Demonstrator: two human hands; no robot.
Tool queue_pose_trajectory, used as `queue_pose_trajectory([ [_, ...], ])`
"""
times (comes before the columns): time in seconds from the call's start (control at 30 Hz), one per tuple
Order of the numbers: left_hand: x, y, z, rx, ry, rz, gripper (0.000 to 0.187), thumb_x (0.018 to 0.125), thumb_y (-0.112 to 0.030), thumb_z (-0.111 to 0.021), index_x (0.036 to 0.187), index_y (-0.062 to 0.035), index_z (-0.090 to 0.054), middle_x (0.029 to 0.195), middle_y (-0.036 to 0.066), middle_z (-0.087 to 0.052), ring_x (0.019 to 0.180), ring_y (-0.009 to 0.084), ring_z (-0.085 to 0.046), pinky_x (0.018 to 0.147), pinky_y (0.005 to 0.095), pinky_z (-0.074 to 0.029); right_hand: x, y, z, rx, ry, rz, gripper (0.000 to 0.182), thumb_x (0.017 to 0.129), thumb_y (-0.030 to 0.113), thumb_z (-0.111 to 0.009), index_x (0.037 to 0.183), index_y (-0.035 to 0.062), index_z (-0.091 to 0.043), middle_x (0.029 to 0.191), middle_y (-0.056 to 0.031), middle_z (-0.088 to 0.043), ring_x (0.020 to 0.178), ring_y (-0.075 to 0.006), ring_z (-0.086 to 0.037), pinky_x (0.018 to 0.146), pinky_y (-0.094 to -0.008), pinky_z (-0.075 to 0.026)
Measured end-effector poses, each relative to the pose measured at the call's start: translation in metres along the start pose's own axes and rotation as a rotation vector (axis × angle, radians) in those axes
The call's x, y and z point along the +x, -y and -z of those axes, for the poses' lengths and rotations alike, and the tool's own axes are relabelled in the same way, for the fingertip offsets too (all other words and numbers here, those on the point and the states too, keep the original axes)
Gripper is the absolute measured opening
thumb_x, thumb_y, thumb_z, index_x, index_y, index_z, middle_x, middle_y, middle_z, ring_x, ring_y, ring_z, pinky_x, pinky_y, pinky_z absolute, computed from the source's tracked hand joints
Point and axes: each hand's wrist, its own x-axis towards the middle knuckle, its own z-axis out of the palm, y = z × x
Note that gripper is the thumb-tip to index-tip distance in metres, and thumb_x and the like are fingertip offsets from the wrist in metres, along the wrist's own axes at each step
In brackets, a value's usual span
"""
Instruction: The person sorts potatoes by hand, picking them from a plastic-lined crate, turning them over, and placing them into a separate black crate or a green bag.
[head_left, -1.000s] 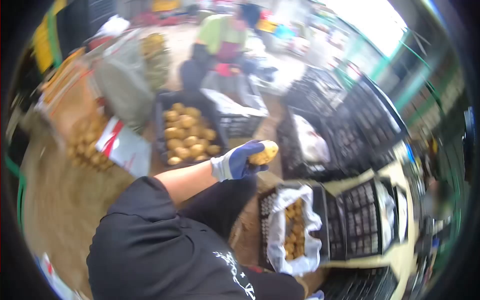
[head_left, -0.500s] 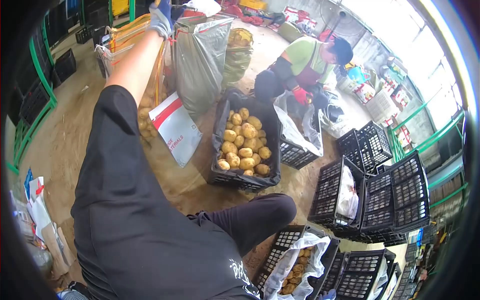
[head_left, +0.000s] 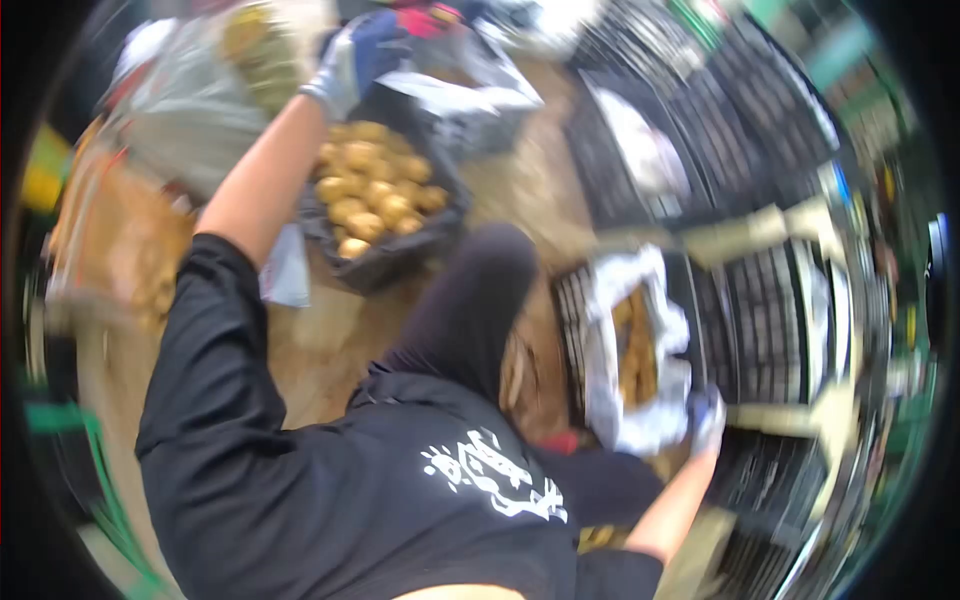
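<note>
My left hand (head_left: 360, 65), in a grey and blue glove, is over the far side of a black-lined crate (head_left: 385, 262) of potatoes (head_left: 372, 185); motion smears its fingers. At the right, my right hand (head_left: 707, 422), also gloved, is by the near right corner of a second crate (head_left: 573, 325). That crate has a white plastic liner (head_left: 645, 430) and holds more potatoes (head_left: 633, 345). The fingers of my right hand are blurred, and whether they grip the rim cannot be made out.
Beyond the first crate stands another with a white liner (head_left: 450, 95), by a co-worker's red glove (head_left: 430, 18). Stacked black crates (head_left: 740, 130) fill the upper right. An orange mesh sack (head_left: 120, 220) and a grey plastic bag (head_left: 190, 130) are at the left.
The view has swung to the right. My left hand has moved from the bags at the back to above the potato crate. My right hand and forearm now show much more fully beside the second crate.
</note>
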Motion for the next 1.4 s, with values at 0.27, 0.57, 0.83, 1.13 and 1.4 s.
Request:
queue_pose_trajectory([
  [0.27,-0.081,0.133,-0.269,0.007,0.727,0.353,0.047,0.100,-0.035,-0.052,0.139,-0.0089,-0.046,0.131,0.011,-0.059,0.106,0.0217,-0.063,0.089,0.0318,-0.050,-0.013,0.010,-0.035,-0.535,0.295,0.058,0.031,0.092,0.021,-0.057,0.112,-0.0014,-0.067,0.092,-0.0057,-0.069,0.081,-0.0137,-0.062,0.072,-0.0293,-0.049],
  [0.57,-0.127,0.231,-0.363,-0.079,0.779,0.608,0.046,0.100,-0.030,-0.053,0.138,-0.0050,-0.046,0.122,0.012,-0.062,0.099,0.0212,-0.065,0.084,0.0302,-0.054,0.088,-0.033,-0.096,-0.807,0.570,-0.004,0.047,0.091,0.039,-0.059,0.121,0.0022,-0.060,0.109,-0.0149,-0.068,0.094,-0.0229,-0.065,0.081,-0.0333,-0.050],
  [0.83,-0.131,0.192,-0.357,0.019,0.583,0.626,0.052,0.102,-0.032,-0.047,0.145,-0.0033,-0.037,0.128,0.015,-0.059,0.098,0.0224,-0.066,0.083,0.0314,-0.055,0.231,-0.118,-0.214,-0.747,0.384,-0.447,0.111,0.071,0.069,-0.073,0.153,0.0114,-0.026,0.152,-0.0257,-0.032,0.138,-0.0412,-0.038,0.112,-0.0452,-0.035],
  [1.13,-0.128,0.194,-0.352,0.035,0.563,0.738,0.048,0.100,-0.022,-0.049,0.141,-0.0004,-0.040,0.124,0.015,-0.060,0.097,0.0206,-0.065,0.085,0.0326,-0.052,0.251,-0.191,-0.304,-0.990,-0.114,-0.339,0.090,0.076,0.047,-0.073,0.147,0.0060,-0.035,0.148,-0.0219,-0.041,0.129,-0.0426,-0.047,0.102,-0.0464,-0.045],
  [1.4,-0.136,0.201,-0.343,-0.050,0.623,0.652,0.043,0.100,-0.024,-0.051,0.140,-0.0074,-0.043,0.118,0.010,-0.062,0.091,0.0188,-0.066,0.079,0.0292,-0.053,0.213,-0.124,-0.209,-0.123,-0.024,-0.267,0.101,0.066,0.048,-0.087,0.142,0.0046,-0.038,0.131,-0.0139,-0.056,0.117,-0.0310,-0.057,0.095,-0.0443,-0.050],
])
